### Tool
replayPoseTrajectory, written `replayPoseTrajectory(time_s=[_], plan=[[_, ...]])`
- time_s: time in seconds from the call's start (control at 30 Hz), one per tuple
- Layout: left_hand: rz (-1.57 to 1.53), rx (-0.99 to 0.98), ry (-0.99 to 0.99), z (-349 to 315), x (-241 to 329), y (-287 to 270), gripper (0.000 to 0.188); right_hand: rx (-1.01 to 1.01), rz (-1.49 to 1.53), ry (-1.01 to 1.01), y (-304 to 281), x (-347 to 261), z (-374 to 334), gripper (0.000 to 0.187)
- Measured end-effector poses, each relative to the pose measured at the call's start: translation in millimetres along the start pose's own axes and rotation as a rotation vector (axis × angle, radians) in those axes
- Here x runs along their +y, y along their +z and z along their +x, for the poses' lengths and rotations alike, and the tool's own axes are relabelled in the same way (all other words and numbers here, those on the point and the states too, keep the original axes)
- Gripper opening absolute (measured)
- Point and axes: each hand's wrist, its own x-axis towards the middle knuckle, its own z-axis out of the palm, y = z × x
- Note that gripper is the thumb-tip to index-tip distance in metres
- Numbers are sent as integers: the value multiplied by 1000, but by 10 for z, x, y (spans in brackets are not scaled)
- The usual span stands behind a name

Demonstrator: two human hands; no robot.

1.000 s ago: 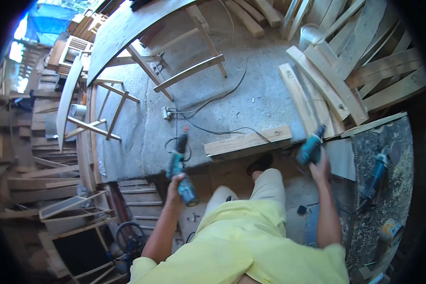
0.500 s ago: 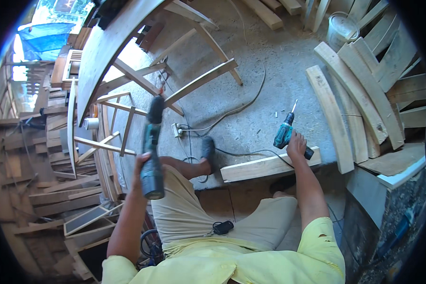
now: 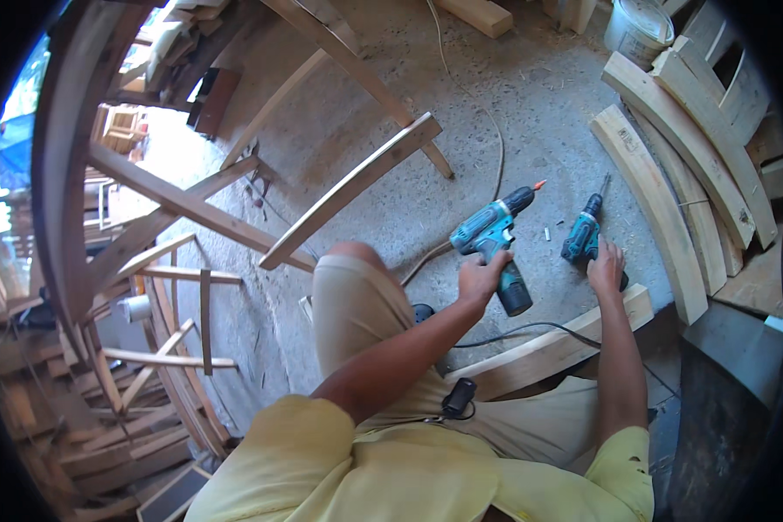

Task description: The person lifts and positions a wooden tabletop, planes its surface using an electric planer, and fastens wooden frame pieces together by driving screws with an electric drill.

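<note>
My left hand (image 3: 481,278) grips a teal and black cordless drill (image 3: 485,228) by its handle, held out over the concrete floor. A short bit with a red-orange tip sticks out of its chuck, pointing away to the right. My right hand (image 3: 607,264) is closed round the handle of a second teal cordless drill (image 3: 580,243), close to the floor. This one carries a long, thin metal bit pointing away from me. The two drills are side by side, a small gap apart. Part of the second drill's handle is hidden by my fingers.
Curved timber pieces (image 3: 661,213) lie stacked on the right, below a white bucket (image 3: 637,35). A wooden beam (image 3: 552,352) lies before me, with a dark cable (image 3: 531,326) across it. A wooden frame with legs and a crosspiece (image 3: 357,191) stands to the left.
My left hand has swung its drill from the left across to the right, beside the other drill. My right hand stays on its drill. The head view has shifted.
</note>
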Motion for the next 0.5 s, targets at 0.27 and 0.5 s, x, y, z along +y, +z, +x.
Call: replayPoseTrajectory(time_s=[0.27, 0.5], plan=[[411, 4, 435, 258, 97, 42, 43, -381, 1026, 5, -814, -1888, -419, 109], [645, -248, 1270, 430, 129, 45, 30, 93, 1589, 463, -424, -2115, -615, 75]])
